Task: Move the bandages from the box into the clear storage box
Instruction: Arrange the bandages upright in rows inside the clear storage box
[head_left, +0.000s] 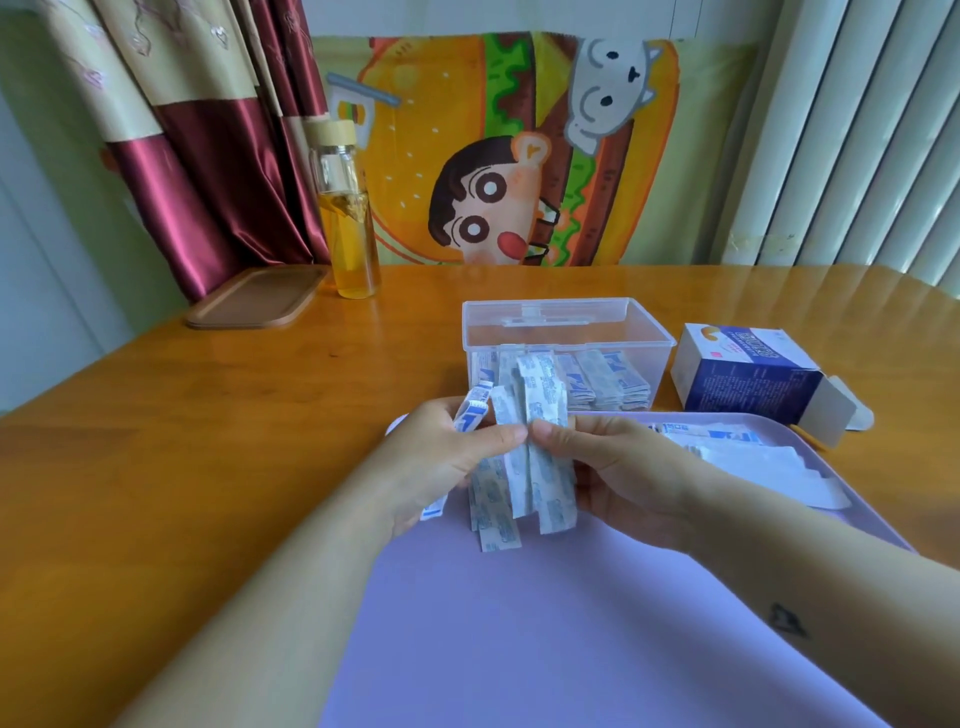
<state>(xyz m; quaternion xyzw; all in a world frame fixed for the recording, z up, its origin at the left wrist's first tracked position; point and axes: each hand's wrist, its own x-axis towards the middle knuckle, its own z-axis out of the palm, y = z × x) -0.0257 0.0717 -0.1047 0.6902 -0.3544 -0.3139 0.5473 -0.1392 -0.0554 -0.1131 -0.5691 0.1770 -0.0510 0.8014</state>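
Observation:
Both hands hold a loose bundle of wrapped bandages (524, 457) upright over the near part of a lilac tray (519, 623). My left hand (441, 462) grips the bundle's left side, thumb pressed on its front. My right hand (618, 467) pinches the right side. Just behind them stands the clear storage box (566, 317), open, with several bandages stacked inside. The blue and white bandage box (748, 374) lies on its side to the right, flap open. More bandages and white paper (748, 457) lie on the tray's right part.
A glass bottle (348, 218) of yellow liquid stands at the back left of the wooden table (208, 415), beside a brown lid (260, 296). Curtains and a cartoon cloth hang behind the table.

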